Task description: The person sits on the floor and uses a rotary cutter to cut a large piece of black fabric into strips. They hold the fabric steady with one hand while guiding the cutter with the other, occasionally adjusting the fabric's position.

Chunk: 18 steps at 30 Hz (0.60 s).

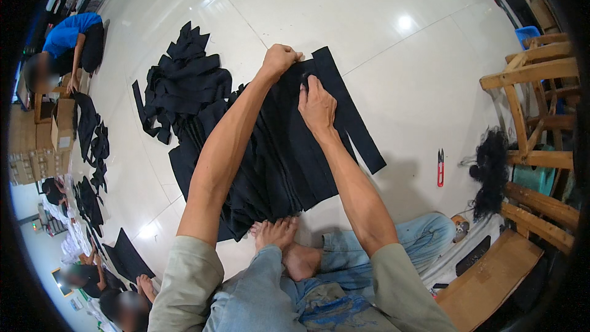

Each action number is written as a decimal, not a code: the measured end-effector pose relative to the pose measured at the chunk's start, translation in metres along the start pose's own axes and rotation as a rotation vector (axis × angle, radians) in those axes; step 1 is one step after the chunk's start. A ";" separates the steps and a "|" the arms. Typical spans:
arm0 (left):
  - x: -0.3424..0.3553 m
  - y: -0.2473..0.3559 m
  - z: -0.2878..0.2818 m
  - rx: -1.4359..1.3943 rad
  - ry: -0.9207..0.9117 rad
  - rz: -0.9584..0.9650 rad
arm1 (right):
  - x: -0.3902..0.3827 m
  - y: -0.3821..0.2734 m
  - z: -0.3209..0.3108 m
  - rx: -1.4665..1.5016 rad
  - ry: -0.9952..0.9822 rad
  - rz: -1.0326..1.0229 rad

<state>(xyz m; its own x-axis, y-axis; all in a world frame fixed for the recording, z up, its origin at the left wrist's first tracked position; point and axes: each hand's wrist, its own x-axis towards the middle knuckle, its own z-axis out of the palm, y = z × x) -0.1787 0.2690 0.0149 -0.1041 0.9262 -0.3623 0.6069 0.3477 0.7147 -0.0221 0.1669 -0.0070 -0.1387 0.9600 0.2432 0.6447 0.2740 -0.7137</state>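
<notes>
Long black fabric strips lie overlapped side by side on the floor in front of my bare foot. At their far edge my left hand is closed, its fingertips pinching the end of a black strip. My right hand rests over the strips just to the right, thumb and fingers closed round a small dark thing that I cannot make out against the black cloth. A separate-looking black strip slants along the right side of the layer. Left of my left forearm is a loose heap of black fabric pieces.
Red-handled thread snips lie on the tiled floor to the right. Beyond them are a tangle of black thread, wooden stools and a flattened cardboard piece. Other people sit or bend at the left among black cloth and cardboard boxes.
</notes>
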 end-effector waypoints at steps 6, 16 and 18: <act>0.008 0.002 0.006 -0.679 -0.060 -0.351 | -0.001 0.001 0.001 0.026 0.046 -0.001; 0.050 0.007 0.017 -0.464 0.030 -0.292 | -0.001 0.020 -0.011 -0.065 0.035 -0.010; 0.102 -0.093 -0.078 -0.486 0.424 -0.111 | -0.004 -0.024 0.002 0.035 -0.005 -0.079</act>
<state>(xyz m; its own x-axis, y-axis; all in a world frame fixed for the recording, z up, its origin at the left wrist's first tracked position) -0.3076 0.3427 -0.0416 -0.5082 0.8232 -0.2533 0.1597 0.3790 0.9115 -0.0383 0.1562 0.0074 -0.1917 0.9356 0.2965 0.6047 0.3505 -0.7151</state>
